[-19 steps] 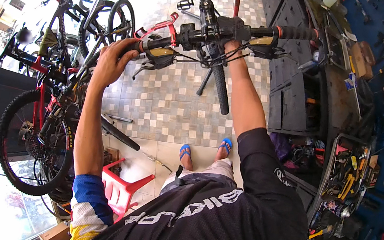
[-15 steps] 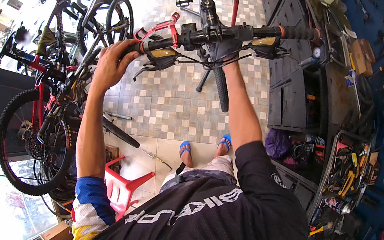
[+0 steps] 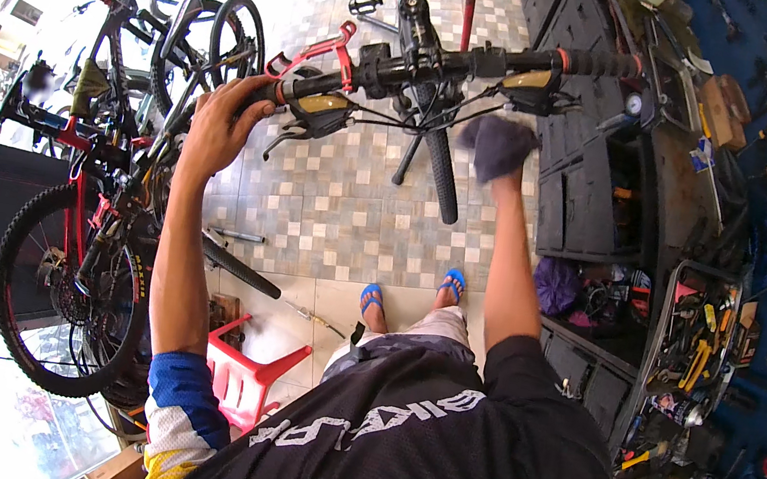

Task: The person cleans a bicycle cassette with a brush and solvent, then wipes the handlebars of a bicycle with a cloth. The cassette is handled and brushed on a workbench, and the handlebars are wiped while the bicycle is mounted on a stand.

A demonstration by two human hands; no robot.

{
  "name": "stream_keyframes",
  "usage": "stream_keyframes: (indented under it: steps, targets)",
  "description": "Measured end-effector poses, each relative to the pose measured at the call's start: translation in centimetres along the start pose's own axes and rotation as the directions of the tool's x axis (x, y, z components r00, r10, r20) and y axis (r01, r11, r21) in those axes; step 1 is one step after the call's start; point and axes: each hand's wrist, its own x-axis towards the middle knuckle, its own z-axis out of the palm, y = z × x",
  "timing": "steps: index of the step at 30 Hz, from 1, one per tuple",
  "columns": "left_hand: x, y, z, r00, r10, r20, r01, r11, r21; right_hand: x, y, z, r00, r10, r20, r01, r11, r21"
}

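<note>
A bicycle with a black handlebar (image 3: 525, 61) stands in front of me. My left hand (image 3: 217, 129) is closed around its left grip, beside the left brake lever (image 3: 284, 144). A red bracket-like part (image 3: 334, 53) sticks up near that side of the bar. My right hand (image 3: 506, 183) is below the right brake lever (image 3: 530, 90), apart from the bike. It holds a dark grey-purple cloth (image 3: 497, 147), slightly blurred, which covers most of its fingers. The front tyre (image 3: 441, 176) points down toward me under the stem.
Several bikes (image 3: 82, 220) stand at the left. A red plastic stool (image 3: 244, 374) is by my left side. Along the right runs a black workbench (image 3: 578, 196) with drawers, and a tray of tools (image 3: 704, 334). A loose tyre (image 3: 242, 269) lies on the tiled floor (image 3: 304, 226).
My right hand has come away from beneath the handlebar's stem area, moving right and down toward me with the cloth. My left hand stays on the grip.
</note>
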Motion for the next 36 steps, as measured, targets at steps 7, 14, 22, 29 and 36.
stream_keyframes:
  steps: [7,14,22,29,36]
  targets:
    - [3.7,0.1,0.7,0.994,0.107,-0.038,-0.109,0.991,-0.074,16.0,4.0,2.3,0.889,0.101,-0.447,-0.087,0.995,0.051]
    - [1.6,0.2,0.7,0.992,0.115,-0.046,-0.117,0.993,-0.029,15.4,1.2,1.0,0.914,0.200,-0.353,-0.085,0.945,0.315]
    - [1.9,1.2,1.6,0.993,0.112,-0.046,-0.114,0.992,-0.054,7.8,-2.0,0.1,0.880,0.454,0.140,-0.185,0.056,0.981]
    - [-0.3,0.7,1.1,0.994,0.070,-0.081,-0.071,0.997,-0.007,-7.0,-13.3,-0.4,0.784,0.118,0.609,-0.400,-0.655,0.641]
    - [1.1,3.0,1.9,0.986,0.127,-0.104,-0.124,0.992,0.030,-2.9,-6.4,6.4,0.874,0.338,0.350,-0.450,0.289,0.845]
